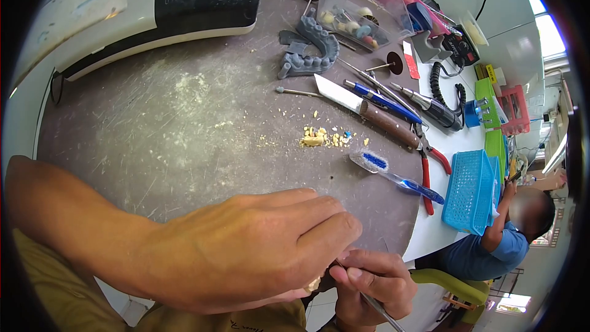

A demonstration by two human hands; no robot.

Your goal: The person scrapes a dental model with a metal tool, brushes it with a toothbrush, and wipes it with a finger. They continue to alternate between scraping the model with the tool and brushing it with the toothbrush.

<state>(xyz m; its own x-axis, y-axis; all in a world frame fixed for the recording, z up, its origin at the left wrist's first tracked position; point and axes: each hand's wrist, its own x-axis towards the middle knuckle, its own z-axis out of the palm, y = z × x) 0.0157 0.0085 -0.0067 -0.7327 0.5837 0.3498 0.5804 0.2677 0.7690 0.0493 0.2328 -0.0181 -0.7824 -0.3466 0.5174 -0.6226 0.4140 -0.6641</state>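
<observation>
My left hand reaches in from the left, its fingers curled round a small cream-coloured piece that looks like dental plaster; most of it is hidden. My right hand pinches a thin metal hand tool, whose tip is close to that piece. Both hands are together at the table's near edge. Beyond them, yellowish crumbs and chips lie on the brown worktop. A blue toothbrush rests to the right of the crumbs.
A knife, red-handled pliers, a blue pen and a handpiece lie on the right. Behind are a grey dental model and a clear box. A blue basket stands near a seated person.
</observation>
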